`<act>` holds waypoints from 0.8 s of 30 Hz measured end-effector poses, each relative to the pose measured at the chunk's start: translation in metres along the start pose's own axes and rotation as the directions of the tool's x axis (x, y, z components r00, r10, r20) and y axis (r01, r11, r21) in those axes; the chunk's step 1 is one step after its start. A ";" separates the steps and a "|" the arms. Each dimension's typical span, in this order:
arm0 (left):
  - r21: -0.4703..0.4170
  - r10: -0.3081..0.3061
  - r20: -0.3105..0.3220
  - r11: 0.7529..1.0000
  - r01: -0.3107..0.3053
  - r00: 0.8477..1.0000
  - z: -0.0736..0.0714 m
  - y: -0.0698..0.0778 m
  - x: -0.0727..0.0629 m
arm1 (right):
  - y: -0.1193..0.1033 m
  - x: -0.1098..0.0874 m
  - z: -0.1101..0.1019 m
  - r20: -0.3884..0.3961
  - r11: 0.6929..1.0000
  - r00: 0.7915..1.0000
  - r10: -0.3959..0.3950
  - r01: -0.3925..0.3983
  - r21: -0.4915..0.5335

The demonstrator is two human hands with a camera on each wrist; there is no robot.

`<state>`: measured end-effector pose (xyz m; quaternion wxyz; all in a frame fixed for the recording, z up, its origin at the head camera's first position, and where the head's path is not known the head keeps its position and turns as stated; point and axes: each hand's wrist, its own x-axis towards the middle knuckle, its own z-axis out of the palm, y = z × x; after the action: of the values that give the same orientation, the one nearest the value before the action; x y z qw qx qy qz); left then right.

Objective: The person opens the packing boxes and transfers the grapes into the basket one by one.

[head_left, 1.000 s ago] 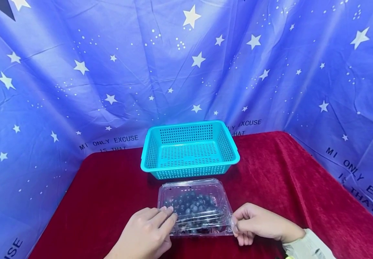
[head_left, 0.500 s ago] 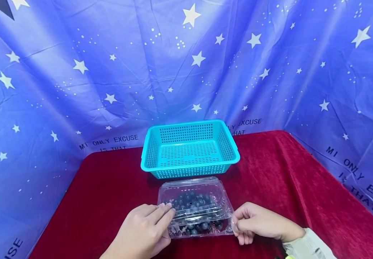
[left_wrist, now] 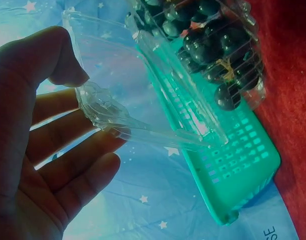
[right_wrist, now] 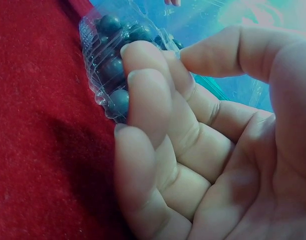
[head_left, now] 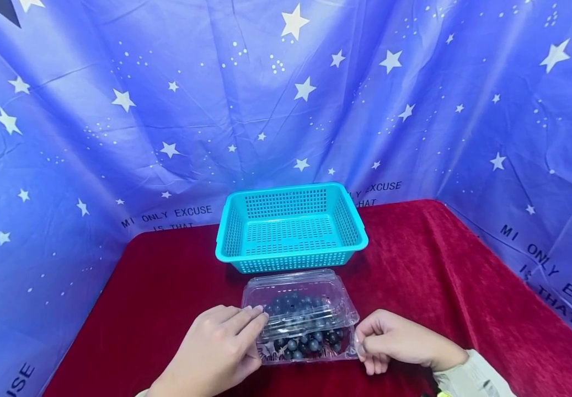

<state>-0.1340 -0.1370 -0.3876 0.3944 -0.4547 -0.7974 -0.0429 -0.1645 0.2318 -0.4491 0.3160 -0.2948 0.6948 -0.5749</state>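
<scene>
A clear plastic clamshell box point(head_left: 271, 358) stands on the red cloth with dark grapes point(head_left: 310, 343) inside. Its hinged lid point(head_left: 315, 281) is tilted up at the front, so some grapes show below the lid's edge. My left hand point(head_left: 218, 344) pinches the lid's front left corner between thumb and fingers; the left wrist view shows the thumb point(left_wrist: 68, 70) on the clear plastic. At the front right corner of the box, my right hand point(head_left: 397, 342) pinches the rim of the base. In the right wrist view its curled fingers point(right_wrist: 148, 95) partly hide the grapes.
A turquoise perforated basket point(head_left: 290, 259) stands right behind the box, with nothing seen in it. Red velvet cloth point(head_left: 429, 264) covers the table. A blue star-patterned curtain point(head_left: 191, 110) hangs close behind and along both sides.
My left hand has raised the lid's front edge, and the gap above the grapes has widened. The right hand has stayed at the base corner. The basket has not moved.
</scene>
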 end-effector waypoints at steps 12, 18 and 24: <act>-0.016 -0.026 0.017 1.000 0.027 0.999 -0.007 -0.009 0.008 | 0.000 0.000 0.001 0.003 1.000 1.000 -0.008 0.008 0.010; -0.032 -0.045 0.029 0.998 0.046 0.999 -0.011 -0.012 0.010 | 0.000 -0.001 0.000 0.007 1.000 1.000 -0.014 0.014 0.012; -0.051 -0.065 0.023 0.997 0.066 0.998 -0.013 -0.015 0.011 | 0.001 -0.001 0.000 0.008 1.000 1.000 -0.016 0.016 0.009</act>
<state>-0.1405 -0.1439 -0.3675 0.3724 -0.4390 -0.8146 -0.0716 -0.1642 0.2326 -0.4504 0.3155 -0.3014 0.6886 -0.5792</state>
